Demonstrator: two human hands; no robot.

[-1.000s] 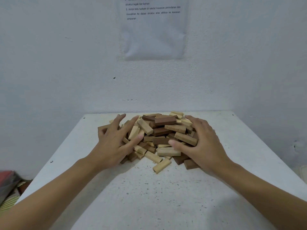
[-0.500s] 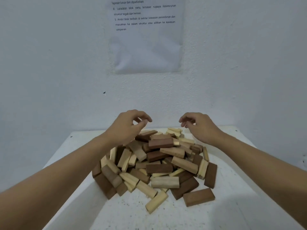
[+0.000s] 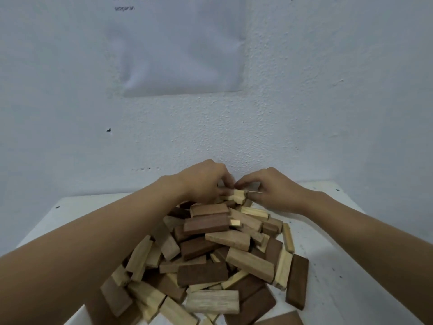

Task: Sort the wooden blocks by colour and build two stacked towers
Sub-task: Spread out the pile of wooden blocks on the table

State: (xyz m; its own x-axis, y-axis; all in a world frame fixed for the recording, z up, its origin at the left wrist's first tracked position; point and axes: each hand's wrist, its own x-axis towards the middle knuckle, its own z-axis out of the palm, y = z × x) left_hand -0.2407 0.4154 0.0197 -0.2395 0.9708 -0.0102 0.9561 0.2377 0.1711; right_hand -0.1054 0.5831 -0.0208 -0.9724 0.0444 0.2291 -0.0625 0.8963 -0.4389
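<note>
Your left hand (image 3: 206, 184) pinches a pale block (image 3: 237, 195) at the far top of the pile (image 3: 210, 254) on the worktop (image 3: 339, 266). Your right hand (image 3: 276, 191) curls at the other end of it; I cannot tell if it grips. Lift straight up, so the neighbours do not slide. There is one mixed pile and no tower yet. The two colours overlap too much to count each.

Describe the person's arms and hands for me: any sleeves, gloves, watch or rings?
The left forearm and right forearm are bare right to the frame's edge, with no sleeve in view. The left hand and right hand wear no gloves, neither wrist has a watch or band, and no rings can be made out.
</note>
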